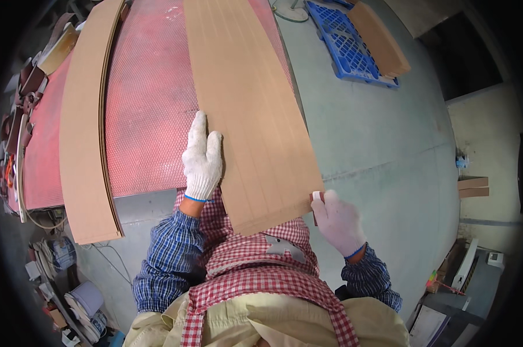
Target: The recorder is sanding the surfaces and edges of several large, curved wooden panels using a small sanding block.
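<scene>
A long brown board [252, 121] lies lengthwise before me on the red table, its near end sticking out past the table edge toward my apron. My left hand [202, 159], in a white knit glove, rests at the board's left edge with its fingers stretched out. By the right near corner, my gloved right hand [338, 222] is closed on a small reddish-brown block [315, 215], held against or close to the board's edge. Most of the block is hidden by the fingers, so its kind is unclear.
A stack of similar boards [85, 133] lies on the left of the red mesh-patterned table [148, 115]. Brown belts or strips [30, 87] crowd its far left edge. On the floor at the far right, a blue plastic pallet [354, 49] bears more brown boards [380, 37].
</scene>
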Available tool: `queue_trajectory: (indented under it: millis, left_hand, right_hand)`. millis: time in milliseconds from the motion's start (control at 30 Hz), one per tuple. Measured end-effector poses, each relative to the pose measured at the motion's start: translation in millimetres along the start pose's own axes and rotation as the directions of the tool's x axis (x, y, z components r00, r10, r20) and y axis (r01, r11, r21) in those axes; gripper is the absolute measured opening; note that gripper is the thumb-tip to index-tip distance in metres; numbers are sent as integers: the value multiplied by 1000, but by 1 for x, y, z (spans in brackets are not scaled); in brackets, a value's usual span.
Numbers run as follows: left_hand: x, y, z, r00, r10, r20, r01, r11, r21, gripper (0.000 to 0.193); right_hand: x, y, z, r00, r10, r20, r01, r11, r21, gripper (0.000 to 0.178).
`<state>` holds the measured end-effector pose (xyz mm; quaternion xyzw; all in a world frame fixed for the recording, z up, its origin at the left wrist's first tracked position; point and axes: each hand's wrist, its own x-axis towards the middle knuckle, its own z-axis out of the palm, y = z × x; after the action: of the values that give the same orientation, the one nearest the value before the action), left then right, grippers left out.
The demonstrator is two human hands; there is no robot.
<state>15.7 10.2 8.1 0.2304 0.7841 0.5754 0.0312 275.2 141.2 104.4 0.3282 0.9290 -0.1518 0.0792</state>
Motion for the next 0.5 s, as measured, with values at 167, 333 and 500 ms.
queue_trajectory:
  millis: [167,333,500]
  left_hand:
    - [-1,5,-3,1000,-22,2,22,999,27,53]
    - [-2,6,-7,1000,-17,25,17,1000,-9,57]
    - [-2,8,0,999,-38,32,38,999,9,56]
  right_hand:
    - [23,4,3,933,-338,-120,315,933,-173,22]
    - [115,-24,-15,960,-210,-188,195,976,-96,28]
    - [188,-26,-17,897,-304,-321,276,952,-131,31]
